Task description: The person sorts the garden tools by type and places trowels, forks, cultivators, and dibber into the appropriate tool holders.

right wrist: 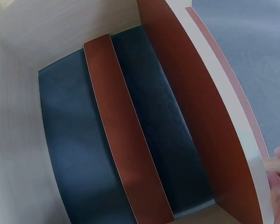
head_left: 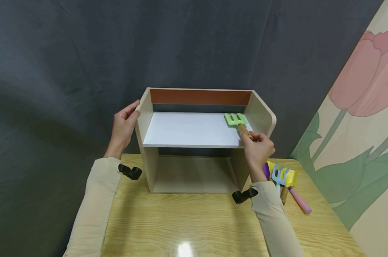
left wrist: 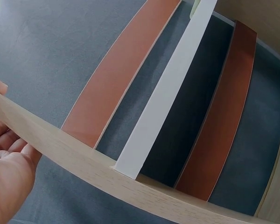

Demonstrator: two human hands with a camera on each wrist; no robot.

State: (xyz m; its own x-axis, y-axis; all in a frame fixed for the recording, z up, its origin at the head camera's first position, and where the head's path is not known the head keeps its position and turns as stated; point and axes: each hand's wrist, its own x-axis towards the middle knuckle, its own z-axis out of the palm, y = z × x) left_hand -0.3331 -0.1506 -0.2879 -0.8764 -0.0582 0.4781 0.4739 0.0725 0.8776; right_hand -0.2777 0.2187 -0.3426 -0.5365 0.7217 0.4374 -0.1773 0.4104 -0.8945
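Note:
A small two-tier wooden shelf unit (head_left: 142,157) with a white middle board (head_left: 187,132) stands on the table. My left hand (head_left: 122,128) grips the upper edge of its left side panel (left wrist: 79,158), with fingers on both faces in the left wrist view. My right hand (head_left: 258,151) pinches the wooden handle of a green toy garden fork (head_left: 235,119). The fork's tines point away from me, over the right end of the white board near the right side panel (head_left: 260,110). In the right wrist view only the handle (right wrist: 277,164) and some fingers show at the right edge.
Several toy garden tools lie to the right of the shelf unit, among them a light blue fork (head_left: 279,175), a yellow tool (head_left: 291,177) and a pink handle (head_left: 300,201). Dark cloth (head_left: 194,43) hangs behind the wood-grain table (head_left: 181,221); a tulip-painted wall (head_left: 358,142) borders the right.

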